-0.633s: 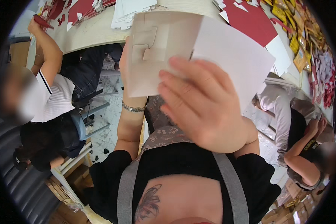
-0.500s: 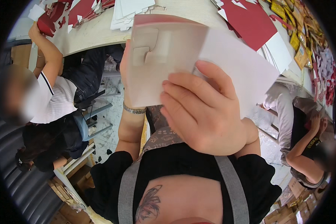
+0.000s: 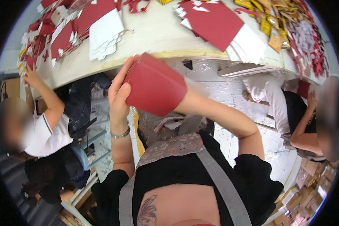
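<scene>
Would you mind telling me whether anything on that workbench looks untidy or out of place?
Yes: red and white card pieces lie scattered and overlapping at the table's left end, and white sheets jut past its front edge.

Folded card (image 3: 154,84) between left hand (image 3: 118,94) and right forearm (image 3: 222,116), before the table (image 3: 158,37).

Bright even light, fisheye-bent edges, dark rim.

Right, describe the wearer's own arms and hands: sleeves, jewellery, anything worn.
Both forearms are bare. The left hand has a thin silver bracelet at the wrist and no glove. Short black sleeves cover the upper arms. The right hand is hidden inside a red folded piece, so nothing worn on it can be made out.
</scene>
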`<state>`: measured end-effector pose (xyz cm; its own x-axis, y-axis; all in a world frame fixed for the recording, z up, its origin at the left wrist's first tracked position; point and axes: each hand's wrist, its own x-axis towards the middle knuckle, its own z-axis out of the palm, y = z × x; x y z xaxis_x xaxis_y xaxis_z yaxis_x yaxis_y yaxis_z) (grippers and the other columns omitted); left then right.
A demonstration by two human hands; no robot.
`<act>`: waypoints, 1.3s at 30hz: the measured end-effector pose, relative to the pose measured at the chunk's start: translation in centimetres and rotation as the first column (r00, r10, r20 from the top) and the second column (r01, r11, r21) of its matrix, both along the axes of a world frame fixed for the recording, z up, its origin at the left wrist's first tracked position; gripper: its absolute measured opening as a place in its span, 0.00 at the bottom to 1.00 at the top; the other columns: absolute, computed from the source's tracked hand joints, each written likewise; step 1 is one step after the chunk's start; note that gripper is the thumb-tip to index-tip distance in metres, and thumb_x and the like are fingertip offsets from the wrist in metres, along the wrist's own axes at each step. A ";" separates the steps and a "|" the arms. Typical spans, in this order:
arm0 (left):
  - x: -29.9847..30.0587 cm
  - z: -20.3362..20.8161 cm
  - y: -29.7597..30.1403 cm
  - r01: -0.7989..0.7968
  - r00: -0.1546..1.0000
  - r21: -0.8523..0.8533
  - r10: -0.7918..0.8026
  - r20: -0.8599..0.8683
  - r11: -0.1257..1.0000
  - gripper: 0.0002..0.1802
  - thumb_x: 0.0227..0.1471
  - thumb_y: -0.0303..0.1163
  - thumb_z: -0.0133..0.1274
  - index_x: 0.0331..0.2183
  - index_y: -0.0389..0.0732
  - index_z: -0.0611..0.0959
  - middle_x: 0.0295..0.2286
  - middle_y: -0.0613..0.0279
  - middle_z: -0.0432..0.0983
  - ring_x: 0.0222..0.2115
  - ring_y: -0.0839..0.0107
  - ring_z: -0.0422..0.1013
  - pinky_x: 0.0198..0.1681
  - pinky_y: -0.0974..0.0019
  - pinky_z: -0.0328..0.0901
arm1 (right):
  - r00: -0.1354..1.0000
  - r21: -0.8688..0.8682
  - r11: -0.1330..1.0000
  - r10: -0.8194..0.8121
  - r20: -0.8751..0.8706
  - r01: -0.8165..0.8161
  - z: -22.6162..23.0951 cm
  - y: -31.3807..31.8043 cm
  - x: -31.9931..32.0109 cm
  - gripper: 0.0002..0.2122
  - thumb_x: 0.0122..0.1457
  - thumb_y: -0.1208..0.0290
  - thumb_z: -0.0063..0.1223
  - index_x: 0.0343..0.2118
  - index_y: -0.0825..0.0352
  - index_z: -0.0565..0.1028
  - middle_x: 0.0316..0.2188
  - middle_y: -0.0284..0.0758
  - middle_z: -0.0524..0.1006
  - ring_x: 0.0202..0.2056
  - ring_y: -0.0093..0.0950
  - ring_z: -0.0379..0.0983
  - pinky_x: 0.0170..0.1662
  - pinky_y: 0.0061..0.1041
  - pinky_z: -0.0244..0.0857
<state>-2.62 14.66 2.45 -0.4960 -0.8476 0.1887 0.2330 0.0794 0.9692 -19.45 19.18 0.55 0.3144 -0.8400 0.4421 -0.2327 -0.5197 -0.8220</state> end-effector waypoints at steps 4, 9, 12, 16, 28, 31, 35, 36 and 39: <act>0.4 1.8 1.0 0.065 0.991 -0.031 -0.061 0.122 0.997 0.41 0.53 0.50 0.45 0.56 0.26 0.58 0.56 0.45 0.56 0.57 0.61 0.54 0.59 0.64 0.48 | 0.998 0.103 0.995 -0.016 0.066 0.009 0.4 1.2 1.2 0.30 0.52 0.62 0.54 0.58 0.61 0.58 0.60 0.41 0.53 0.62 0.40 0.45 0.62 0.39 0.42; -0.9 2.9 2.0 0.127 0.938 -0.139 -0.073 0.340 0.982 0.44 0.49 0.55 0.48 0.57 0.30 0.59 0.54 0.49 0.59 0.55 0.63 0.57 0.56 0.66 0.50 | 0.949 0.267 0.951 0.068 0.309 -0.155 -6.2 1.0 2.8 0.30 0.55 0.60 0.51 0.59 0.60 0.55 0.61 0.38 0.52 0.62 0.37 0.44 0.63 0.36 0.41; -1.0 2.5 2.2 0.155 0.941 -0.092 -0.119 0.316 0.984 0.42 0.49 0.50 0.49 0.57 0.31 0.59 0.53 0.50 0.60 0.54 0.63 0.58 0.56 0.66 0.51 | 0.941 0.290 0.942 0.063 0.333 -0.166 -7.3 0.9 3.0 0.29 0.56 0.61 0.51 0.59 0.60 0.56 0.61 0.38 0.52 0.62 0.37 0.45 0.62 0.36 0.42; -1.9 3.4 2.5 0.165 0.893 -0.158 -0.080 0.442 0.974 0.38 0.47 0.42 0.48 0.57 0.34 0.61 0.51 0.50 0.62 0.52 0.64 0.60 0.55 0.66 0.53 | 0.939 0.303 0.938 0.057 0.339 -0.166 -7.5 0.5 2.4 0.28 0.56 0.62 0.50 0.58 0.61 0.57 0.60 0.38 0.54 0.61 0.36 0.47 0.62 0.36 0.42; -2.8 3.5 2.8 0.262 0.883 -0.119 -0.188 0.429 0.958 0.44 0.48 0.48 0.48 0.59 0.33 0.54 0.57 0.46 0.53 0.57 0.58 0.53 0.58 0.60 0.49 | 0.955 0.302 0.950 -0.018 0.296 -0.076 -5.8 2.0 1.6 0.24 0.57 0.65 0.47 0.57 0.63 0.59 0.58 0.39 0.57 0.60 0.35 0.50 0.61 0.35 0.45; -2.8 3.0 2.4 0.261 0.894 -0.078 -0.210 0.397 0.962 0.45 0.48 0.49 0.48 0.59 0.33 0.53 0.57 0.46 0.53 0.58 0.57 0.52 0.59 0.60 0.48 | 0.960 0.303 0.951 -0.022 0.279 -0.067 -5.5 2.1 1.9 0.23 0.58 0.66 0.46 0.56 0.64 0.59 0.57 0.39 0.58 0.59 0.35 0.51 0.60 0.35 0.46; -2.8 2.7 2.4 0.270 0.896 -0.122 -0.203 0.395 0.955 0.45 0.49 0.51 0.48 0.59 0.32 0.53 0.57 0.45 0.53 0.58 0.57 0.52 0.59 0.60 0.48 | 0.964 0.291 0.955 -0.024 0.263 -0.056 -4.9 2.4 2.1 0.22 0.58 0.67 0.45 0.56 0.64 0.60 0.57 0.39 0.59 0.59 0.34 0.52 0.60 0.35 0.47; -2.8 2.8 2.4 0.271 0.884 -0.132 -0.192 0.427 0.953 0.45 0.49 0.52 0.48 0.59 0.33 0.54 0.57 0.45 0.53 0.57 0.57 0.53 0.58 0.60 0.49 | 0.966 0.284 0.958 -0.031 0.255 -0.044 -4.8 2.4 2.0 0.22 0.58 0.67 0.45 0.56 0.65 0.60 0.56 0.39 0.59 0.59 0.34 0.53 0.60 0.35 0.47; -2.8 3.0 2.5 0.291 0.854 -0.140 -0.191 0.483 0.947 0.45 0.49 0.53 0.47 0.59 0.34 0.54 0.56 0.45 0.53 0.57 0.57 0.54 0.57 0.60 0.50 | 0.966 0.271 0.962 -0.046 0.255 -0.026 -4.5 2.9 2.0 0.21 0.58 0.68 0.44 0.55 0.65 0.61 0.56 0.39 0.60 0.58 0.34 0.54 0.59 0.35 0.47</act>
